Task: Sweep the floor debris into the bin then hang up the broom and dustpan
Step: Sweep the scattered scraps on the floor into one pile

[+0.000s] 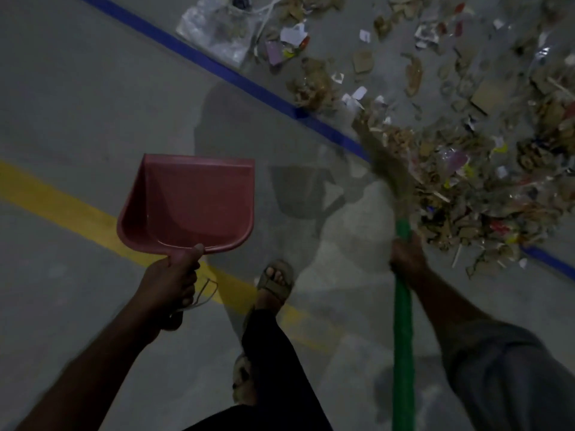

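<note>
My left hand (169, 283) grips the handle of a pink dustpan (193, 202), held above the grey floor with its open mouth facing away from me; a loop of cord dangles below the hand. My right hand (406, 256) grips the green handle of a broom (403, 325). Its straw bristles (385, 157) reach forward into the near edge of a wide pile of debris (466, 175): cardboard scraps, paper bits and plastic wrappers spread over the upper right of the floor.
A blue floor line (236, 77) runs diagonally from upper left to lower right along the debris. A yellow line (62, 202) crosses under the dustpan. My sandalled foot (275, 283) stands between the arms. A clear plastic bag (217, 29) lies at the top.
</note>
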